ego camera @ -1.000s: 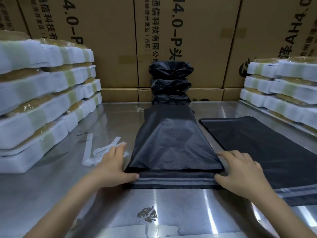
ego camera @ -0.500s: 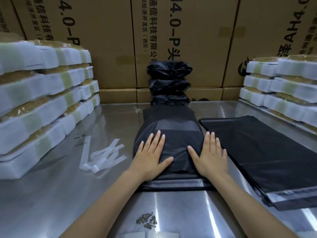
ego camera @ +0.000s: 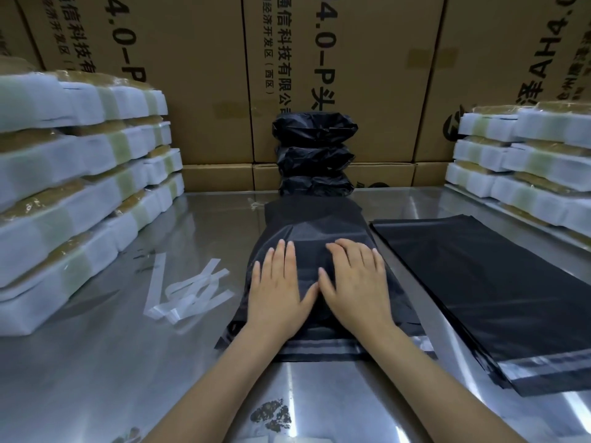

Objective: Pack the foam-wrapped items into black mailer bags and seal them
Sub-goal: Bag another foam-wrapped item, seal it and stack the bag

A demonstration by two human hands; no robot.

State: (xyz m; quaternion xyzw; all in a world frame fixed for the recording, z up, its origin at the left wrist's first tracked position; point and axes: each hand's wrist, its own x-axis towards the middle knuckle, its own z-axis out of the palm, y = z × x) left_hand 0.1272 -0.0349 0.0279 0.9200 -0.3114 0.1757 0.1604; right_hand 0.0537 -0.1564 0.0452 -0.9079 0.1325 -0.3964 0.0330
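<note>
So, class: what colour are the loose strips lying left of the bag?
White, slightly see-through strips, seen in the head view.

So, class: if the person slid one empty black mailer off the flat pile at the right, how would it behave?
Probably floppy: the empty mailers lie thin and flat. Likely light, being only film. Possibly slippery, since the pile sits on the shiny steel table and its layers look glossy.
</note>
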